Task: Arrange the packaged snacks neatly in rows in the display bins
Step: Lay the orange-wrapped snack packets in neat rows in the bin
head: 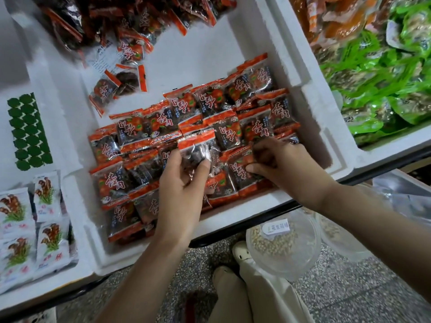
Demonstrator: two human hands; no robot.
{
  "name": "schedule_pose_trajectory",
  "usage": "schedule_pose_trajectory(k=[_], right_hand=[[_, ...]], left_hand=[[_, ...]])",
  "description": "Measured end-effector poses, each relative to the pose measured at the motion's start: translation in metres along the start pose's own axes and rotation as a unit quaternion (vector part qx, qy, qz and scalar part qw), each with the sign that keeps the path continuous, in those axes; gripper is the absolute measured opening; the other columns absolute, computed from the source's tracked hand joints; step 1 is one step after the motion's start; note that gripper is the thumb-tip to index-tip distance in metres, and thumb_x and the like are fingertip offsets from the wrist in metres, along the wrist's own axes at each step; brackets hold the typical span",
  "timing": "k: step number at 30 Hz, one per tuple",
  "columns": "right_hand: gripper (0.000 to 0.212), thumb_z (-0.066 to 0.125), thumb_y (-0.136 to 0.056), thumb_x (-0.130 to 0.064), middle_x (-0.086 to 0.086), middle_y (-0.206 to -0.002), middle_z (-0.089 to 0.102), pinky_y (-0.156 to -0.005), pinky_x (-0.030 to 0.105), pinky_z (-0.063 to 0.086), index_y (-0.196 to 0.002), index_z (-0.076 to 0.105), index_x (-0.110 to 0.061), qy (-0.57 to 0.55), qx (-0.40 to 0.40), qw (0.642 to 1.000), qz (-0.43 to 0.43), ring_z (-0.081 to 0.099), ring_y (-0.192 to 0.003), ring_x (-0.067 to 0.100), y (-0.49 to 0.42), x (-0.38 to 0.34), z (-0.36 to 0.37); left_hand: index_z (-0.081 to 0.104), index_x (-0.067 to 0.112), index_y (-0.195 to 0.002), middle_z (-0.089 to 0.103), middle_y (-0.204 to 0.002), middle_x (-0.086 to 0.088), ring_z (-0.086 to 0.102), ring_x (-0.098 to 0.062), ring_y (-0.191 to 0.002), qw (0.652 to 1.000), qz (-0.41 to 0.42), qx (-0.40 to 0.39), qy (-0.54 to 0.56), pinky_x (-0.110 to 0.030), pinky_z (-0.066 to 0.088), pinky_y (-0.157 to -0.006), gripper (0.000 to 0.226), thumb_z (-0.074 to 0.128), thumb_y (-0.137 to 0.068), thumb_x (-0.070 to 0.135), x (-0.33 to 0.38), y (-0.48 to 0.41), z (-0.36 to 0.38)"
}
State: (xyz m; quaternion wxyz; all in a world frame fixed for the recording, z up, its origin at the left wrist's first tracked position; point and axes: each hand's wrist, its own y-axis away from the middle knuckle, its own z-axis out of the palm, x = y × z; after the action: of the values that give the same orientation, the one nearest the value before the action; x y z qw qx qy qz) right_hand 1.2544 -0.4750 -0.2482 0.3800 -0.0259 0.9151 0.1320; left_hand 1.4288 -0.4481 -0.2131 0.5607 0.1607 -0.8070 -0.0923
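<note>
The white foam display bin (300, 73) sits on a dark-edged tabletop (210, 238). Its near half is filled with rows of small snack packets (163, 122). They are clear film with bright orange sealed ends, dark brown dried pieces showing through, and bold red-and-white characters on the front. They overlap like tiles, some with the print upright and others turned the other way. At the far end of the same bin a loose heap of the same packets (112, 22) lies jumbled. Two stray packets (116, 83) lie on the bare white bottom between heap and rows.

The left hand (184, 183) is raised just over the middle of the rows, thumb and fingers pinching one held packet (198, 148) by its lower part. Its plain back faces up, with an orange strip at the top and the dark contents visible. The right hand (279, 164) is down on the near right rows with its fingers curled. Its thumb and fingertips nip a front-row packet (240, 173) lying among its neighbours.

To the left lie white mushroom-printed packets (18, 220). To the right, another foam bin holds green packets (384, 94). Below the tabletop a clear lidded tub (282, 245) with a paper label stands on a speckled floor (349, 287).
</note>
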Motion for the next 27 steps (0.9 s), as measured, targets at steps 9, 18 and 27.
schedule_pose_trajectory(k=[9,18,27], right_hand=[[0.032,0.045,-0.093,-0.041,-0.004,-0.069,0.066,-0.057,0.014,0.046,-0.091,0.058,-0.012,-0.189,0.049,0.980,0.042,0.059,-0.059,0.001,0.010,-0.016,-0.010],[0.023,0.062,-0.083,-0.012,-0.005,-0.086,0.071,-0.067,0.027,0.054,-0.106,0.062,-0.017,-0.408,-0.116,0.893,0.152,0.063,-0.070,0.016,0.011,-0.013,-0.023],[0.031,0.069,-0.070,-0.039,0.002,-0.085,0.070,-0.077,0.042,0.055,-0.094,0.064,-0.019,-0.227,-0.076,0.970,0.048,0.067,-0.078,0.020,0.023,0.003,-0.031]], left_hand=[[0.052,0.036,-0.098,0.067,-0.101,0.014,0.063,0.000,-0.096,0.995,0.086,-0.058,-0.013,-0.024,0.050,-0.085,0.023,0.058,-0.090,0.015,-0.003,-0.001,0.002],[0.059,0.017,-0.113,0.051,-0.123,0.008,0.041,0.001,-0.125,0.950,0.244,-0.154,-0.122,-0.008,0.026,-0.102,0.027,0.055,-0.086,0.022,0.001,0.008,0.009],[0.041,0.050,-0.109,0.059,-0.104,0.019,0.058,0.004,-0.099,0.980,0.110,-0.153,-0.057,-0.014,0.046,-0.088,0.052,0.069,-0.083,0.014,0.012,-0.003,0.032]])
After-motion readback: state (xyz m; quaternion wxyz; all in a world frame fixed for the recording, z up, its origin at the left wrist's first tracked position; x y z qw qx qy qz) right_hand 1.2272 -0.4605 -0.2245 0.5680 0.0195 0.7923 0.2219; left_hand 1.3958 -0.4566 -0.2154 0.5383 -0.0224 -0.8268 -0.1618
